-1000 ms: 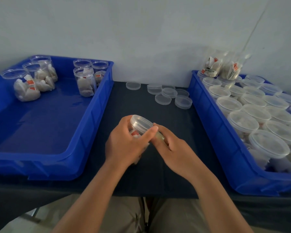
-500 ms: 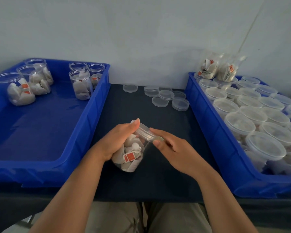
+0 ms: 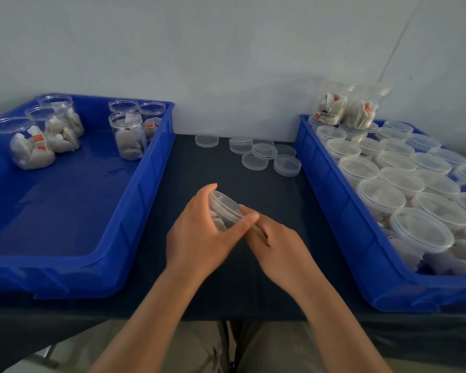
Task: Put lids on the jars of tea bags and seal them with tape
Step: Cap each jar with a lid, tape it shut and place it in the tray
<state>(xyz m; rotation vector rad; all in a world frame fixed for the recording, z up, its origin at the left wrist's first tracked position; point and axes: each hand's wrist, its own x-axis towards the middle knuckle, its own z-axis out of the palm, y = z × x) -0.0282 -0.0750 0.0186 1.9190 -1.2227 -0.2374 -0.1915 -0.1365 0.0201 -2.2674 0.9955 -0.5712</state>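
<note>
My left hand (image 3: 199,232) wraps around a jar of tea bags (image 3: 221,223), thumb across its front, holding it tilted above the dark table (image 3: 226,179) between the two trays with its clear lid (image 3: 225,205) on top. My right hand (image 3: 280,249) meets it from the right, fingertips tucked under my left thumb against the jar, though I cannot tell whether they pinch anything. Open jars (image 3: 127,135) stand in the left blue tray (image 3: 151,170), lidded jars (image 3: 381,195) fill the right blue tray (image 3: 334,211), and loose lids (image 3: 264,152) lie by the wall.
</note>
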